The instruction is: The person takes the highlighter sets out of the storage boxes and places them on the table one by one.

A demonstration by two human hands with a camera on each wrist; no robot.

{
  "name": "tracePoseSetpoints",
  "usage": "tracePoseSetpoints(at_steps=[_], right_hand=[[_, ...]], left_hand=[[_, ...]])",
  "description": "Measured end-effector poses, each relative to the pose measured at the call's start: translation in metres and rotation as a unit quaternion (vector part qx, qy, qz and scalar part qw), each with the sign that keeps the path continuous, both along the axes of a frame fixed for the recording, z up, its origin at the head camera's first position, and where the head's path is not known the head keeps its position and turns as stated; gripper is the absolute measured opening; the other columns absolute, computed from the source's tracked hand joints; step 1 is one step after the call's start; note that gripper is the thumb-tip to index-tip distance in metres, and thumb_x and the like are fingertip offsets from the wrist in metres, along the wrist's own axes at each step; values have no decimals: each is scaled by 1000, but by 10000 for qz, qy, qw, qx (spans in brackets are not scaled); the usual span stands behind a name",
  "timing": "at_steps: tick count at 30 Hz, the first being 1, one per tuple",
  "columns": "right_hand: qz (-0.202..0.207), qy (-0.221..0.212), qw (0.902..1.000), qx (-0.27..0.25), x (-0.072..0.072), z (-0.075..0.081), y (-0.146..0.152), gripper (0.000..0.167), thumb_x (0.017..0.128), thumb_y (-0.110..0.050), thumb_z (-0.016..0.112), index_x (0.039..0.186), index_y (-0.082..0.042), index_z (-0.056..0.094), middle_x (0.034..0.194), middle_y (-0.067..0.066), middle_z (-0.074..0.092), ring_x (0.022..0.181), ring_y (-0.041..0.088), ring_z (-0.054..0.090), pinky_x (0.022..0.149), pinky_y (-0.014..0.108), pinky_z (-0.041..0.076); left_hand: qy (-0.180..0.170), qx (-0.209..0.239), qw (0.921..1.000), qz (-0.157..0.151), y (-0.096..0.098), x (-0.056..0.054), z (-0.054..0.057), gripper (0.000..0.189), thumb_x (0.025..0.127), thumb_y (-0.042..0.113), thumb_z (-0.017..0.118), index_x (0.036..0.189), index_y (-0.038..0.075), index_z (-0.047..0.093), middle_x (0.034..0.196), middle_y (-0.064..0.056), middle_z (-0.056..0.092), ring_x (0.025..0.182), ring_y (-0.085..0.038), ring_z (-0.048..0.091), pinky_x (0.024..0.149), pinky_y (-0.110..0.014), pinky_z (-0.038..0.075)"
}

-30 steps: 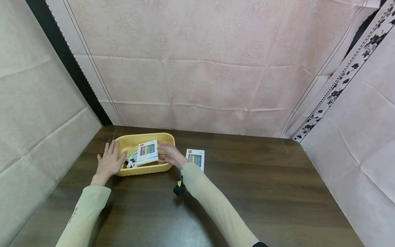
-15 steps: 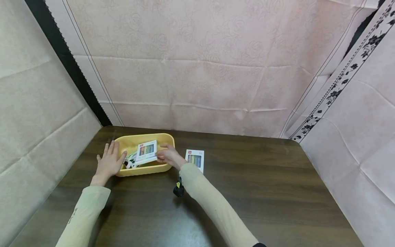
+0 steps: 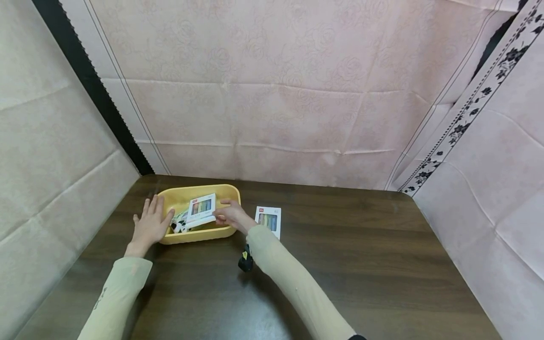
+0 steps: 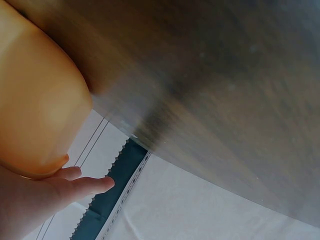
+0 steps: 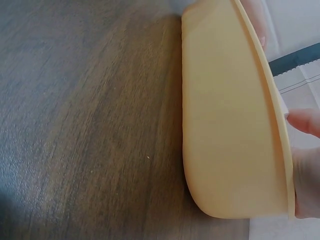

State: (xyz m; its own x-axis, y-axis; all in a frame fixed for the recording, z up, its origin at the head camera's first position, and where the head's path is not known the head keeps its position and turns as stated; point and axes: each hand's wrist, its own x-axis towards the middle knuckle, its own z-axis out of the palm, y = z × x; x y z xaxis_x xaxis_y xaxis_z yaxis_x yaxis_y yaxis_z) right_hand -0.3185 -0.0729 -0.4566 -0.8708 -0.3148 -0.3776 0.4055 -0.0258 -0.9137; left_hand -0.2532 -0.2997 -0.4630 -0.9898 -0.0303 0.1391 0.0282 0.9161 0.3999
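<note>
A yellow plastic basket [image 3: 199, 238] stands at the back left of the table. In it lies a white box [image 3: 201, 210] with a window of coloured sticks, tilted over a black-and-white spotted item [image 3: 180, 224]. My right hand [image 3: 233, 216] reaches over the basket's right end and pinches the box's lower right edge; the right wrist view shows the thumb [image 5: 304, 121] against a white edge above the rim. My left hand [image 3: 149, 224] rests with spread fingers on the basket's left end, also seen along its wall in the left wrist view.
A second white box of coloured sticks [image 3: 268, 220] lies on the dark wooden table [image 3: 361, 255], right of the basket and partly behind the right sleeve. A black wrist device [image 3: 245, 260] hangs under the right wrist. Pale cloth walls [image 3: 272, 118] border the table.
My right hand has closed in on the white box's right edge, its fingers coming together there. The box has shifted slightly left. My left hand stays on the basket's end.
</note>
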Motion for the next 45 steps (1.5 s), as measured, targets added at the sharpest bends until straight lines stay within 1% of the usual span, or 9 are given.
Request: tracePoseSetpoints(at_steps=[3,4,7,14,19,25,29,37,45], right_hand=[[-2,-48,10000,-53,4,5,1,57,76,5,63,126,-4,38,101,18,57,74,21,58,62,31,50],[-20,-149,9999,18,12,17,3,57,78,8,60,128,-3,36,104,18,56,75,21,57,64,31,50],[2,-201,9998,-77,16,24,4,58,79,10,57,131,0,33,102,18,55,73,19,54,65,29,48],[8,-561,9975,-440,15,28,6,62,78,11,54,134,3,29,107,18,51,80,23,54,90,42,45],[-93,-629,9970,-448,15,28,5,57,78,11,53,131,3,33,112,20,51,80,23,54,87,38,47],[-85,-665,9971,-364,14,27,4,30,80,8,52,110,11,53,109,22,58,74,19,54,73,27,49],[-121,-802,9958,-436,14,29,4,27,79,8,53,106,11,56,111,23,59,74,19,55,66,25,48],[31,-878,9953,-405,15,33,6,32,79,9,52,111,11,54,118,25,56,76,20,57,77,30,49],[163,-814,9958,-387,17,34,8,32,77,10,53,108,10,56,111,24,60,78,22,61,86,38,49]], left_hand=[[28,69,10000,1,-1,0,-3,78,90,60,17,144,7,1,149,-22,-1,135,-41,-7,91,-75,2],[9,77,10000,-8,-1,0,-3,78,89,61,16,144,7,0,149,-21,-2,135,-41,-8,91,-75,2],[-41,78,10000,-13,1,2,2,76,91,57,18,144,4,2,149,-23,-1,135,-43,-6,91,-75,1],[-160,-194,9997,47,4,3,6,69,95,47,20,142,-1,6,147,-27,3,134,-46,0,91,-75,4],[-126,-235,9996,78,4,1,5,70,95,49,19,142,-2,8,147,-27,6,134,-46,2,91,-75,5],[-134,-242,9996,65,4,2,4,73,93,52,15,142,-1,7,147,-26,4,134,-46,1,92,-75,5],[-157,-249,9995,64,3,2,5,75,92,55,13,142,-1,6,148,-25,3,134,-45,0,91,-75,4],[-177,-265,9995,78,3,1,4,72,94,52,15,142,-1,6,148,-25,3,134,-46,0,91,-75,5],[-195,-270,9994,99,4,0,4,69,95,47,20,142,-1,5,147,-26,5,134,-46,2,91,-75,5]])
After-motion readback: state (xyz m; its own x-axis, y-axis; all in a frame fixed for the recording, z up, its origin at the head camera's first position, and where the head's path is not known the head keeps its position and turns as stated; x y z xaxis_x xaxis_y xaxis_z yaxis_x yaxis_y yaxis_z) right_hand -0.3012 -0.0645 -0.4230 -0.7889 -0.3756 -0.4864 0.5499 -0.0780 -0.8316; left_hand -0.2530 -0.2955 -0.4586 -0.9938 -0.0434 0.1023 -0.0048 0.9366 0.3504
